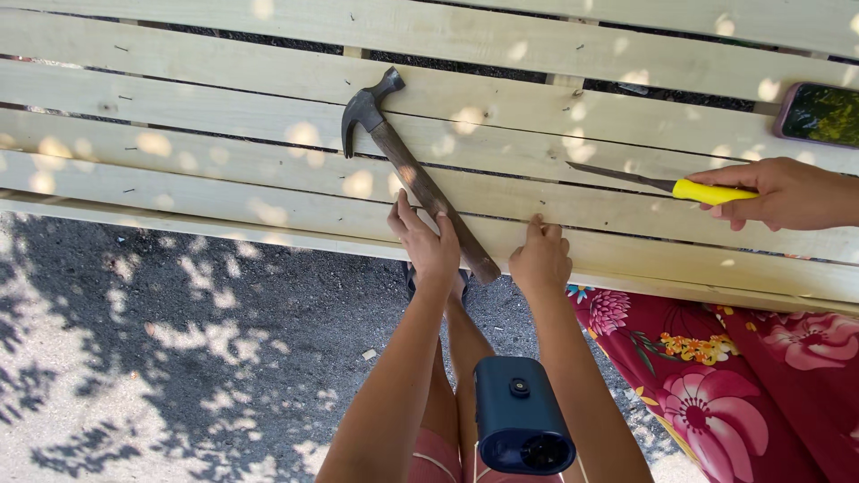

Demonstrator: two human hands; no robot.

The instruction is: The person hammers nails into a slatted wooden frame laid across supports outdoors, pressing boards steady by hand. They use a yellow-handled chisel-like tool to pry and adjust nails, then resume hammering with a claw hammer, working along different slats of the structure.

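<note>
Lay diagonally across the pale pine slats (224, 192) of the slatted bench, near its front edge: a claw hammer with a dark steel head and worn wooden handle (420, 183). Judged head-heavy, stiff, handle dry and grippable; best taken low on the handle, near its overhanging end.

Left hand (428, 243) rested flat, fingers spread, touching the handle but not gripping. Right hand (540, 259) pressed loosely curled on the front slat, empty.

Another person's hand (786, 192) gripped a yellow-handled knife (667, 185). Cut off at the right edge: a phone (819, 114). Nail heads too small to make out.
</note>
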